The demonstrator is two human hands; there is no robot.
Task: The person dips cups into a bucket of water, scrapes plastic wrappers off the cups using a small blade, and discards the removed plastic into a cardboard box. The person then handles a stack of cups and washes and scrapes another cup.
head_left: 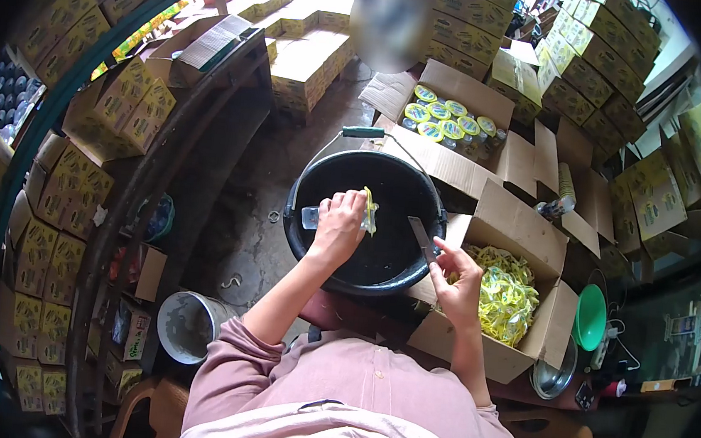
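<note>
My left hand (pixel 338 225) is closed around a clear plastic cup (pixel 311 217) held tipped on its side over the black bucket (pixel 292 243). A yellow film lid (pixel 369 211) shows at the cup's right end, partly hidden by my fingers. My right hand (pixel 459 280) grips a flat knife (pixel 421 236), its blade pointing up and left over the bucket's right side. Blade and cup are apart. Beside my right hand, a cardboard box (pixel 533 227) holds a heap of torn yellow lids (pixel 504 295).
Beyond the bucket, an open carton (pixel 482 93) holds several yellow-lidded cups (pixel 447 119). A white bucket (pixel 191 326) stands lower left, a green bowl (pixel 589 317) at right. Stacked yellow cartons (pixel 52 251) line the left. A person (pixel 391 22) is at the top, blurred.
</note>
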